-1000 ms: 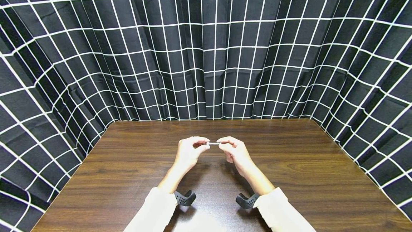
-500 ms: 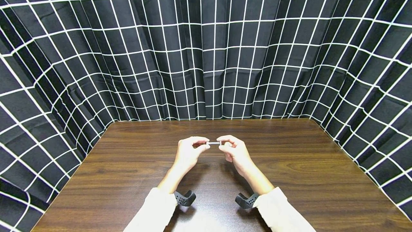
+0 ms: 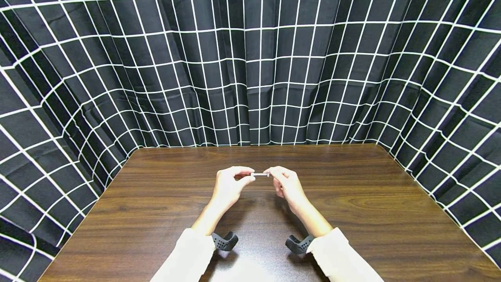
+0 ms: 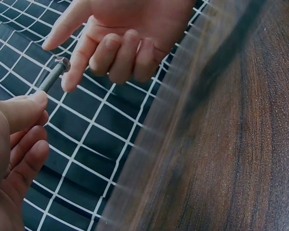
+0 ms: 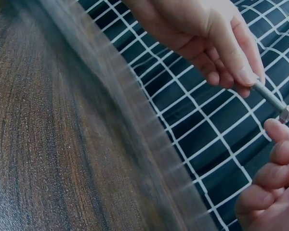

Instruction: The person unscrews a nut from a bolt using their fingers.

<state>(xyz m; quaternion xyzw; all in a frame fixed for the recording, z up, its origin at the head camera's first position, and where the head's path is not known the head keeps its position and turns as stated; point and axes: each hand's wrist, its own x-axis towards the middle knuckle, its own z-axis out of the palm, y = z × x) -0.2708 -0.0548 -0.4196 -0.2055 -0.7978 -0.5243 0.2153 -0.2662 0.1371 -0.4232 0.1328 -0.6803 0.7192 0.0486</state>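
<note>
The left hand [image 3: 228, 186] pinched the bolt [image 4: 52, 78] by its threaded length, thumb against fingers. In the head view the bolt lay at 6 o'clock of centre, level from 9 to 3, held above the table [image 3: 176, 199] between the two hands. From the left fingertips it ran out toward 1 to 2 o'clock in the left wrist view, ending in a hex piece [image 4: 63, 62]; whether that was a head or a nut I could not tell.

The right hand [image 3: 290, 188] was at about 4 o'clock of the bolt. Its thumb and forefinger were spread apart, the other three fingers curled in, and the forefinger was right by the hex piece; contact there was unclear.

Dark wrist mounts [image 3: 225, 241] jutted inward from the cuffs of both pale sleeves [image 3: 185, 256], which entered at 7 and 5 o'clock. A bright glare marked the brown table at 6. A black curtain [image 3: 254, 47] with white grid lines hung round from 9 through 12 to 3.
</note>
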